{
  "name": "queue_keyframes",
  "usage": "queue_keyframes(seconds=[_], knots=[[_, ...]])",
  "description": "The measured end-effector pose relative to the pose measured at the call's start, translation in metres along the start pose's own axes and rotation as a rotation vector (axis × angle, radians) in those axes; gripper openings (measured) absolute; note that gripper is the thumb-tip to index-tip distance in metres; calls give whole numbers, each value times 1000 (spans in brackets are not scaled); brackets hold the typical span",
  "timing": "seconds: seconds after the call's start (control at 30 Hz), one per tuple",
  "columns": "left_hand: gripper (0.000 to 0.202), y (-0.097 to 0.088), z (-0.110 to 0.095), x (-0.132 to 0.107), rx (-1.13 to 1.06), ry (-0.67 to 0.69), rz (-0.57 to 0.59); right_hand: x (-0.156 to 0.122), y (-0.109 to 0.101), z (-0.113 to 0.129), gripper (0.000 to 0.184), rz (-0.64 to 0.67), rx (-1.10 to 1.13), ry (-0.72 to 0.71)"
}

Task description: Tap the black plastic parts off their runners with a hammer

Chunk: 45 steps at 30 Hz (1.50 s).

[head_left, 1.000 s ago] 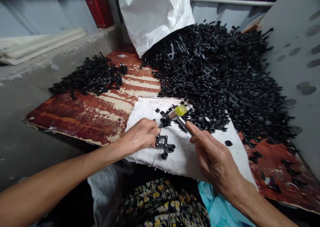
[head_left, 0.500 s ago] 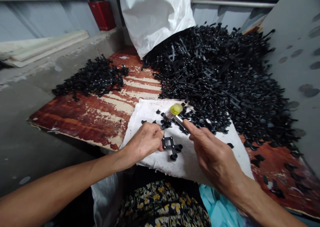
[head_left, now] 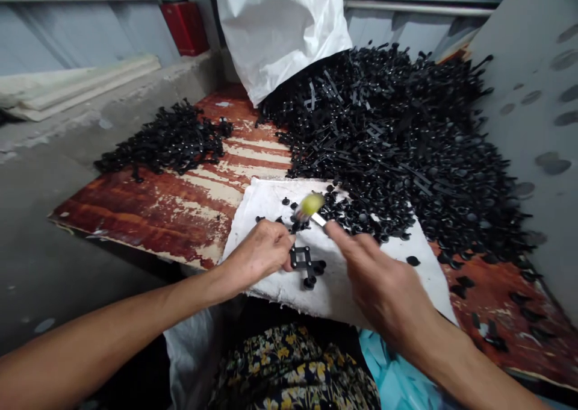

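Observation:
My left hand [head_left: 259, 254] is closed in a pinch on a black plastic frame with round caps [head_left: 307, 264], holding it flat on a white cloth pad [head_left: 343, 283]. My right hand [head_left: 383, 289] grips a small metal hammer with a yellow head [head_left: 310, 205]. The hammer head is blurred just above the pad, a little beyond the frame. Loose black caps [head_left: 412, 260] lie on the pad around both hands.
A large heap of black plastic parts [head_left: 397, 139] fills the right of a worn red board [head_left: 171, 199], spilling from a white sack [head_left: 275, 31]. A smaller black pile [head_left: 167, 139] sits at the left. A grey panel [head_left: 533, 109] stands at the right, concrete floor at the left.
The hammer head has dropped lower towards the pad and is now blurred. My left hand has shifted the black frame slightly right on the pad.

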<state>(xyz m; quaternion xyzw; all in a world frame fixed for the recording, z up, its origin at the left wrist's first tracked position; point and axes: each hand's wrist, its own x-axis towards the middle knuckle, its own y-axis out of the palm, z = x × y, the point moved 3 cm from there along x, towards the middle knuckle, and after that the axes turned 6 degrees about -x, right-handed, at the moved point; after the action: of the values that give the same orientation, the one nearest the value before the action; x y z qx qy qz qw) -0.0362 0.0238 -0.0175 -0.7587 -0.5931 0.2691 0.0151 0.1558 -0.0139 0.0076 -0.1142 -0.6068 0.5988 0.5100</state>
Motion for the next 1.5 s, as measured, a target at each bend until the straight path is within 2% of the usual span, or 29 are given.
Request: queue_keyframes(seconds=[0.07,0.1,0.2,0.27,0.37,0.43,0.53,0.63,0.83,1.0,1.07,1.13,1.17,1.23,1.3,1.33,1.4,1.5], knots=[[30,-3,3,1,1,-25,18,1,1,1,57,29,7,-9],[30,-4,3,0,-1,-37,37,2,-1,0,55,-2,36,12],[30,-5,-2,-7,-2,4,132,9,-7,-3,45,-111,201,192],[31,-2,-8,-14,-16,75,234,14,-5,-4,38,-27,368,339],[32,2,-15,-22,-69,115,384,17,7,-3,27,212,709,526],[33,3,-17,-24,-108,93,440,16,14,-2,23,305,918,662],[40,1,-15,-24,-255,-24,508,11,20,0,24,346,1137,824],[49,-2,-13,-24,-392,-132,568,9,20,4,28,330,1283,871],[50,-4,-9,-22,-440,-207,588,2,23,6,27,290,1371,893],[46,-4,-9,-21,-409,-215,603,-1,26,7,34,267,1379,903],[44,-1,-12,-20,-329,-163,613,0,27,8,34,269,1370,906],[42,1,-16,-19,-193,-36,571,1,27,9,34,272,1355,910],[40,0,-18,-19,-130,35,504,1,26,9,34,267,1350,915],[35,-6,-21,-20,-73,140,274,-1,25,8,34,241,1343,930],[36,-14,-19,-25,-109,147,42,-3,23,6,36,183,1331,958],[39,-16,-16,-29,-154,122,-19,-5,21,4,38,145,1319,975],[44,-12,-9,-37,-285,37,-24,-7,20,2,39,75,1289,1001],[47,5,-3,-44,-508,-83,79,-7,21,4,39,45,1251,986]])
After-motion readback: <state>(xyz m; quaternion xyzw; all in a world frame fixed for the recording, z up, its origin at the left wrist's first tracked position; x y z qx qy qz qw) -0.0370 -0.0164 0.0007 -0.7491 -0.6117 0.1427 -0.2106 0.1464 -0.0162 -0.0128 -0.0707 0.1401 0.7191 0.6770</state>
